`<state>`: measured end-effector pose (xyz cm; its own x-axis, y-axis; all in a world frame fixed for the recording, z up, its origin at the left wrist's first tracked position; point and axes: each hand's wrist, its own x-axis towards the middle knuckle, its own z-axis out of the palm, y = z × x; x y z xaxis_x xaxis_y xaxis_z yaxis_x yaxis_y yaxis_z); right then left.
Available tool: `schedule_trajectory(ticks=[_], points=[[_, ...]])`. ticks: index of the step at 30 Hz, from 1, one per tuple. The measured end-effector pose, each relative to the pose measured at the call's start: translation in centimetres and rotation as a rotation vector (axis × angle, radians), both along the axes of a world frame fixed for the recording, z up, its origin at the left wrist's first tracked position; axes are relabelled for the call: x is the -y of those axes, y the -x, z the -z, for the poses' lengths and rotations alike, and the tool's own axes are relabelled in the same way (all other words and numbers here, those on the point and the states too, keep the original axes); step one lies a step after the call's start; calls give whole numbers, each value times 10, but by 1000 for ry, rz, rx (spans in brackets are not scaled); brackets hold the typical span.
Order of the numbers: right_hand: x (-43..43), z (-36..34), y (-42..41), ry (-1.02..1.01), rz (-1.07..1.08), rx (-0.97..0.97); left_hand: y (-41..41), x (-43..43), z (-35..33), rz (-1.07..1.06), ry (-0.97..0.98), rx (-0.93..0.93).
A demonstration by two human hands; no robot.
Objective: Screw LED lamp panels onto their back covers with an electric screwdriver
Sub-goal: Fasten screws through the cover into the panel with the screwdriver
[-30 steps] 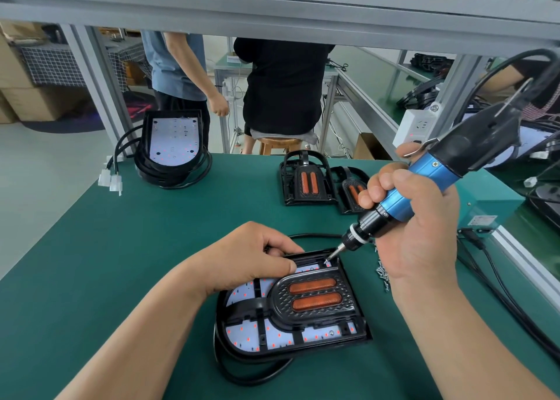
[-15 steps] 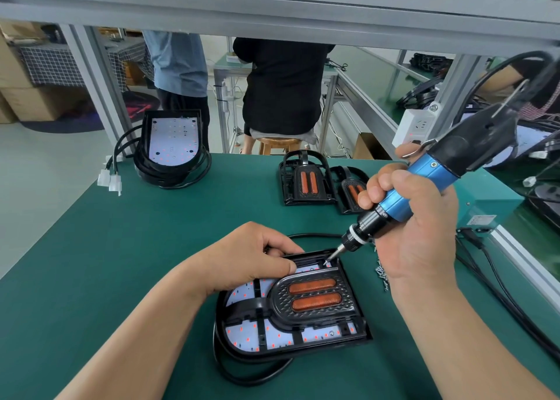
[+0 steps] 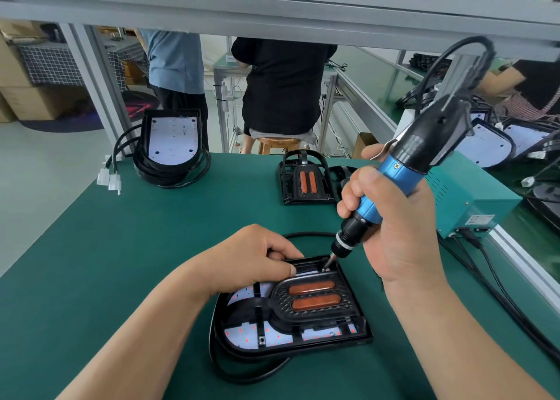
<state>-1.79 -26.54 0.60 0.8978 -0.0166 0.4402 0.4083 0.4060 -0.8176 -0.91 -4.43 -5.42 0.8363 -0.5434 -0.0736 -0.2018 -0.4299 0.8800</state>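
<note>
R hand [image 3: 397,233] grips screwdriver [image 3: 391,184], tilted, tip on lamp [image 3: 303,314] top edge. L hand [image 3: 245,263] fingers curled, pressing on lamp.

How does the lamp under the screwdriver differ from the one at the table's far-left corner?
1. The near lamp has a black frame with two orange strips over its white panel. The far-left lamp shows a bare white panel.
2. The left hand holds the near lamp, and the right hand sets the screwdriver bit at its far edge. The far-left lamp is untouched.
Shared: black housing, black cable, both on the green mat.
</note>
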Motion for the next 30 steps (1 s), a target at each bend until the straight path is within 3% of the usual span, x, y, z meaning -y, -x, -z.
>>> schedule_trajectory(ticks=[13, 21, 30], points=[[-10, -1, -15, 121, 20, -53, 1, 3, 4, -22, 13, -11], [-5, 1, -19, 142, -122, -61, 1, 4, 3, -29, 3, 3], [14, 5, -19, -172, -184, -8, 3, 2, -3, 0, 23, -27]])
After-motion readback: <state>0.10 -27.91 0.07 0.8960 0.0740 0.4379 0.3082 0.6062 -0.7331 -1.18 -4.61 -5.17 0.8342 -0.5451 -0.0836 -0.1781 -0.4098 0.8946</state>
